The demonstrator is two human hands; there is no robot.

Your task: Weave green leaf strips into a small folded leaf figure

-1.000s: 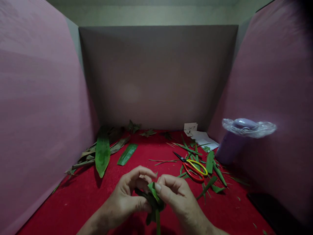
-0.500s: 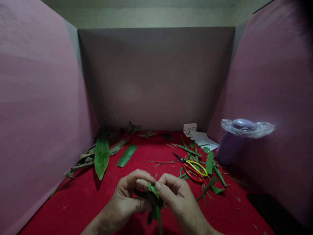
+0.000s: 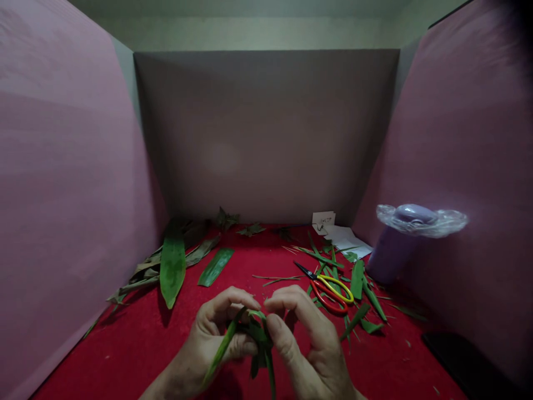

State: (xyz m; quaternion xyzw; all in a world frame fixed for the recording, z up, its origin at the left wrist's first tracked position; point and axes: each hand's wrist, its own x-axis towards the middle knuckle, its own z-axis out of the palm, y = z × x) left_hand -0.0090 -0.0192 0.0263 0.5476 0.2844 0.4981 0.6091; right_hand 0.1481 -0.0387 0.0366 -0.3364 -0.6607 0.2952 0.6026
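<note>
Leaf strip [image 3: 221,351] swung leftward; left hand [image 3: 205,332] holds leaf bundle [image 3: 259,334].

- The left hand [image 3: 219,333] and right hand [image 3: 314,341], both bare, face each other at lower centre, index fingertips nearly touching.
- The left index finger arches above its thumb, which points rightward.
- The right index finger bends leftward; its thumb angles up beneath.
- The left forearm [image 3: 172,378] slants in from the bottom edge.
</note>
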